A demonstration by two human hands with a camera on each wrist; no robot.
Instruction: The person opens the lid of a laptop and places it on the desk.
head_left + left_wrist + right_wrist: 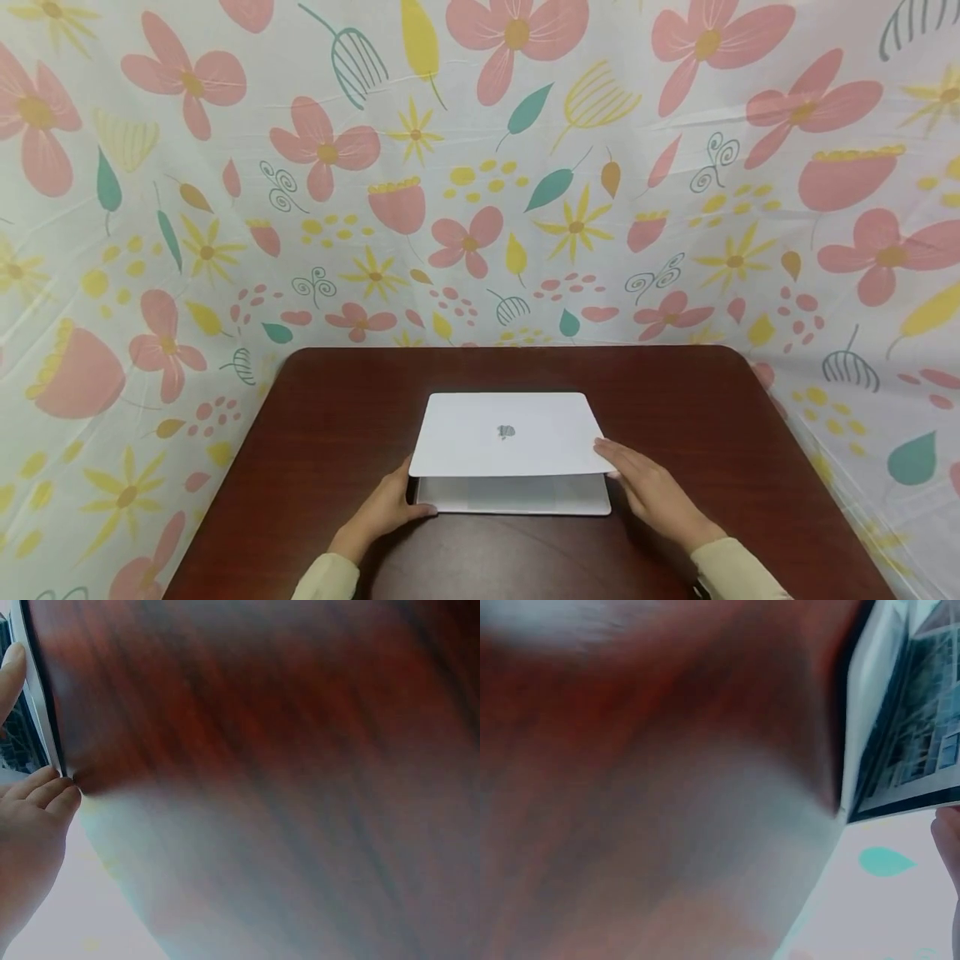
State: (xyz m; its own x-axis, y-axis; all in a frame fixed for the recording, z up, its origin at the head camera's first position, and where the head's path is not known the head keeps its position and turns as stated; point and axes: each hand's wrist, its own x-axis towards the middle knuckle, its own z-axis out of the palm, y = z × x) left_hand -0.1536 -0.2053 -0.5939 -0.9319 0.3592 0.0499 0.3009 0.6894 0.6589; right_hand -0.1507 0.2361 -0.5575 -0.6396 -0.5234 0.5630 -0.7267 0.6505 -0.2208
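A silver laptop [465,425] with a dark apple logo lies on the table, its lid partly raised and slanting toward me. My left hand [386,504] holds the base at its left side, the thumb on the front corner. In the left wrist view, that hand's fingers [52,791] touch the laptop's edge [43,712]. My right hand [652,487] grips the lid's right edge near its front corner, fingers on top. Keys and a glossy screen show inside the laptop [922,727] in the right wrist view, where only a sliver of the right hand [951,844] appears.
The dark reddish-brown table [337,400] has rounded far corners. A white cloth [480,183] printed with pink, yellow and green flowers and leaves hangs behind it and along both sides.
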